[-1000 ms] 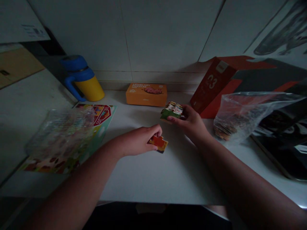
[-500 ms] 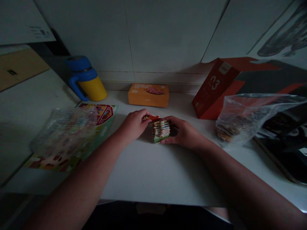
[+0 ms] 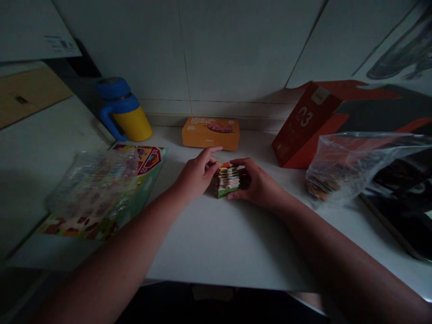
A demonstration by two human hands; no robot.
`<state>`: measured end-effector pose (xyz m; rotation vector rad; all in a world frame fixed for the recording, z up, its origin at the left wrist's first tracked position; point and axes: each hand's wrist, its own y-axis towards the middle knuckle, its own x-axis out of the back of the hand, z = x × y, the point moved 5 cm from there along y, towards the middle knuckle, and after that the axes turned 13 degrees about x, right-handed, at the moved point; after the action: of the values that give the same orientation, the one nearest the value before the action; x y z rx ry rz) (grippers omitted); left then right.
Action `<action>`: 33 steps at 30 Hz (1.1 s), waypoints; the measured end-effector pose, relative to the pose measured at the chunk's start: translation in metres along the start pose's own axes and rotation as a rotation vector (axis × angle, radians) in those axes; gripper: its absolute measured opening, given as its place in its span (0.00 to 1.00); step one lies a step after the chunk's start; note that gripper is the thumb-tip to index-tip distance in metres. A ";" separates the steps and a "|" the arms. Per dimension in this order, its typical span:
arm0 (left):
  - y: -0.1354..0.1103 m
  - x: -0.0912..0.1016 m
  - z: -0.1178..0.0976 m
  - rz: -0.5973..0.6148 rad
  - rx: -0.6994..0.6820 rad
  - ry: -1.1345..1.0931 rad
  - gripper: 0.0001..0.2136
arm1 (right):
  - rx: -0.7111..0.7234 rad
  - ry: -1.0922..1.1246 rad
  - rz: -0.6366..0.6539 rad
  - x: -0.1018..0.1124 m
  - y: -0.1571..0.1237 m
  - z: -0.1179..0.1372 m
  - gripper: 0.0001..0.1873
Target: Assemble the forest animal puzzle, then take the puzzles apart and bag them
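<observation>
View: head camera, looking down at the white worktop [image 3: 216, 252].
Left hand [image 3: 195, 175]: grip spread, fingertips at the stack's left end; whether it pinched anything could not be told.
Right hand [image 3: 259, 184]: grip pressed around the right side of a stack of puzzle pieces [image 3: 227, 182].
Stack: stood on the worktop between both hands, a small orange piece [image 3: 222, 164] at its top left.
Behind: an orange box [image 3: 211, 133], a blue-and-yellow flask [image 3: 130, 121] left, a red box [image 3: 303, 130] right.
Sides: a plastic bag [image 3: 334, 171] right; another plastic bag [image 3: 91, 189] lay over a printed puzzle board [image 3: 151, 158] left.
</observation>
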<state>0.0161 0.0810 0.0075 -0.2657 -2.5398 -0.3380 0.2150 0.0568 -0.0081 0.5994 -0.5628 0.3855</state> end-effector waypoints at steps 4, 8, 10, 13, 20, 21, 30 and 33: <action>0.005 -0.014 0.014 0.064 0.133 -0.330 0.14 | 0.006 -0.052 0.041 -0.002 0.002 0.002 0.49; 0.005 -0.026 0.016 0.061 0.204 -0.386 0.10 | -0.045 -0.086 0.041 -0.003 0.002 0.003 0.47; 0.004 -0.030 0.014 0.047 0.217 -0.419 0.11 | -0.068 -0.087 0.020 -0.003 0.002 0.004 0.46; 0.001 -0.037 0.013 0.066 0.234 -0.494 0.11 | -0.062 -0.113 -0.005 -0.005 0.002 0.006 0.43; 0.001 -0.042 0.016 0.047 0.282 -0.543 0.09 | 0.036 -0.203 -0.009 -0.012 0.001 0.013 0.44; 0.001 -0.042 0.015 0.040 0.293 -0.557 0.09 | 0.047 -0.207 -0.007 -0.013 0.000 0.014 0.45; 0.003 -0.048 0.013 0.105 0.232 -0.667 0.08 | 0.048 -0.215 0.038 -0.022 -0.004 0.018 0.52; 0.003 -0.050 0.012 0.116 0.210 -0.696 0.08 | 0.021 -0.237 0.033 -0.021 -0.005 0.018 0.56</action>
<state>0.0523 0.0817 -0.0291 -0.5178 -3.1872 0.0945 0.1944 0.0380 -0.0103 0.6608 -0.7968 0.3534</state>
